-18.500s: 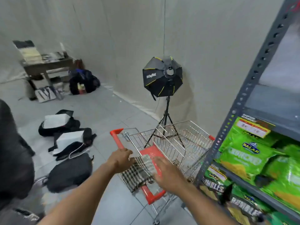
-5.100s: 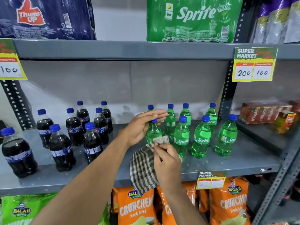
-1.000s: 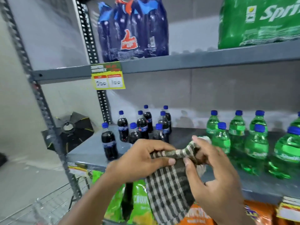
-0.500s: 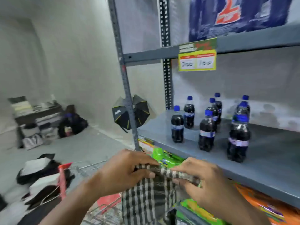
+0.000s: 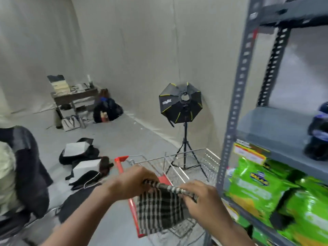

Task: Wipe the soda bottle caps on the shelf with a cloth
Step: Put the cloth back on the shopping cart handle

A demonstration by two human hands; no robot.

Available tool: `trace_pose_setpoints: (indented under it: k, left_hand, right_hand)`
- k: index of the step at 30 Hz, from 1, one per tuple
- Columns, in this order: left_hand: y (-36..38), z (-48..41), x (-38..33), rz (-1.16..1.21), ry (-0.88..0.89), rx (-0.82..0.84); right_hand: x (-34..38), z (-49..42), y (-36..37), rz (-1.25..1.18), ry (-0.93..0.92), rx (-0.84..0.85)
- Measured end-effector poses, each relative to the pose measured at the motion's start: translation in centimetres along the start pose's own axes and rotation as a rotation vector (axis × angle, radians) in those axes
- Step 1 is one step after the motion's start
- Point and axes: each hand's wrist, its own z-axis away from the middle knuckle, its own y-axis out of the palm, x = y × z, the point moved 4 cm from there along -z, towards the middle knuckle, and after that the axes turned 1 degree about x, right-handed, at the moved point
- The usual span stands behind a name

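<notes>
Both hands hold a black-and-white checked cloth (image 5: 158,208) stretched by its top edge above a shopping cart. My left hand (image 5: 131,183) grips the cloth's left corner and my right hand (image 5: 204,201) grips the right corner. The rest of the cloth hangs down over the cart. One dark soda bottle (image 5: 317,134) with a blue cap shows blurred at the far right on the grey shelf (image 5: 266,125). The other bottles are out of view.
A wire shopping cart (image 5: 177,162) with a red handle stands below my hands. A softbox light on a tripod (image 5: 182,107) stands by the wall. Green snack bags (image 5: 266,192) fill the lower shelf. Bags lie on the floor (image 5: 83,157); a person sits at left (image 5: 19,171).
My view has swung left and down, away from the bottles toward the cart. Both hands have carried the cloth along, still stretched between them.
</notes>
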Motion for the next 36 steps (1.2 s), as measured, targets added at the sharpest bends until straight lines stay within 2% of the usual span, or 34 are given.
trace_pose_setpoints:
  k: [5, 9, 14, 16, 20, 24, 29, 36]
  left_hand:
    - [0.2, -2.3, 8.8, -0.097, 0.013, -0.021]
    - [1.5, -4.3, 13.4, -0.089, 0.036, -0.076]
    - [3.0, -5.1, 17.4, -0.138, 0.114, -0.274]
    - [4.6, -5.1, 19.4, -0.173, 0.135, -0.293]
    - [9.8, -4.6, 23.4, -0.255, 0.155, -0.16]
    - [13.5, -3.0, 25.2, -0.339, 0.167, -0.035]
    - [14.2, -2.3, 25.9, -0.316, 0.135, -0.102]
    - [15.3, -2.2, 27.8, -0.322, 0.069, -0.061]
  right_hand:
    - [0.4, -5.3, 8.4, 0.129, 0.079, 0.044]
    - [0.6, -8.3, 12.0, 0.242, 0.099, -0.009]
    - [0.1, -11.0, 15.9, 0.426, -0.048, -0.065]
    - [-0.4, -11.2, 18.4, 0.481, -0.096, -0.056]
    - [-1.3, -9.2, 24.8, 0.45, -0.069, 0.096]
    - [-2.3, -5.4, 31.3, 0.437, 0.002, 0.345]
    - [-2.8, -4.7, 32.5, 0.41, -0.003, 0.357]
    - [-1.6, -4.8, 33.8, 0.337, -0.078, 0.418]
